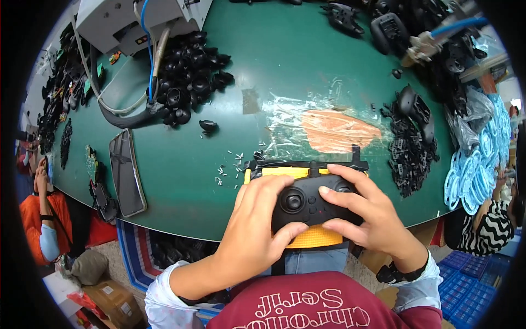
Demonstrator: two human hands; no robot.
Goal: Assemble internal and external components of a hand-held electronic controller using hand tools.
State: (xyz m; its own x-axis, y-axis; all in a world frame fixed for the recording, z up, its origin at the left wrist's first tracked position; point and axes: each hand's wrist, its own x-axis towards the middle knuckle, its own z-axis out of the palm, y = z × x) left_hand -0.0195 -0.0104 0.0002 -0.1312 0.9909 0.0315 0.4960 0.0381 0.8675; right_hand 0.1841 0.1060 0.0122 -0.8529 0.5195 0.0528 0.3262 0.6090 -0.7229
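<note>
A black twin-stick remote controller [311, 207] lies between my hands, over a yellow pad [318, 239] at the table's near edge. My left hand [253, 219] wraps round the controller's left end, thumb along its lower edge. Around its right end closes my right hand [366, 211], one finger over the face beside the right stick and the thumb at the lower edge. The left stick [293, 200] shows plainly; the right one is partly covered by fingers. A small red light glows on the face. Small screws [222, 174] lie scattered left of the pad.
Black round parts [189, 82] heap at the far left by a grey machine [118, 24]. A phone [127, 170] lies at left. Small black parts [408, 156] pile at right, near light-blue rings [476, 170]. Tape covers a brown patch [339, 131] ahead. Other people sit at both sides.
</note>
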